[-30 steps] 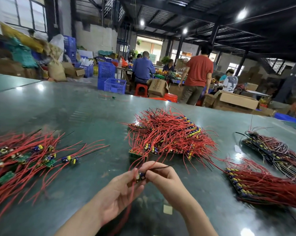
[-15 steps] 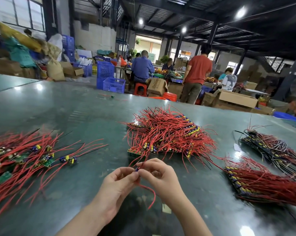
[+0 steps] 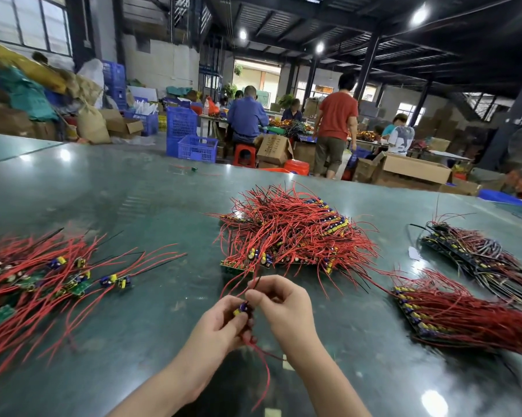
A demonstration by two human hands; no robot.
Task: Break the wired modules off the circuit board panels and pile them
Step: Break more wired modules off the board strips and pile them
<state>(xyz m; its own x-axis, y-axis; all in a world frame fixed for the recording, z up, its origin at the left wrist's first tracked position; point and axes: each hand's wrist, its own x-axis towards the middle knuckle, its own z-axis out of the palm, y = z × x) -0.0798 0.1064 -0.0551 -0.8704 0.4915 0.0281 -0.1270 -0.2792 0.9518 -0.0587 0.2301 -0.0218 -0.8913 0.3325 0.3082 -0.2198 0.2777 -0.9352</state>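
While pinching module (image 3: 242, 308), hands mid-table (image 3: 133, 188).

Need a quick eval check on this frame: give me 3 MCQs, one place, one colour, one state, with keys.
1. Where does the pile of separated modules lie, from the hands?
A. left
B. right
C. behind them

2. Most of the wires on the middle heap are
A. green
B. red
C. white

3. The left hand is
A. flat on the table
B. gripping a small module
C. out of view

Key: A, loose boards lie far left; B, red strands dominate; B, fingers curl round it, right hand pinching beside.
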